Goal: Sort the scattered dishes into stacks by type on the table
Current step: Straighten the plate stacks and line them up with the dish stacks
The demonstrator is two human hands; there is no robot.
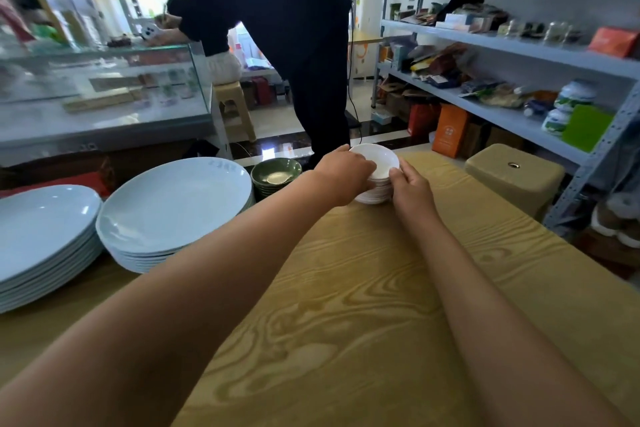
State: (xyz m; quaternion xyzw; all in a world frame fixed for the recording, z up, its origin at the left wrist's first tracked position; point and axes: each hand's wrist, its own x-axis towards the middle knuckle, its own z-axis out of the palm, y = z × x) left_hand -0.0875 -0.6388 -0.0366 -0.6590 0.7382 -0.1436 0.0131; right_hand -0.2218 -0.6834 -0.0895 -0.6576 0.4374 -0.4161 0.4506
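Gripping the stack of small white saucers (pixel 375 180) at the table's (pixel 363 305) far edge, left hand (pixel 343 172) and right hand (pixel 408 180) clamp it from either side; the stack stands upright, hollows facing up; green bowls (pixel 276 174) and two piles of large plates (pixel 173 204) sit to its left.

We note four stacks on the table (pixel 363 288). Far left, a plate stack (pixel 41 236); just right of it and touching, a stack of deeper plates (pixel 166 211). Behind that one's right edge, a stack of small bowls (pixel 275 174). Further right, at the far edge, a saucer stack (pixel 375 166) sits between our left hand (pixel 341 177) and right hand (pixel 410 185). A stool (pixel 512 173) stands beyond the table's right corner, before the shelving (pixel 519 52).
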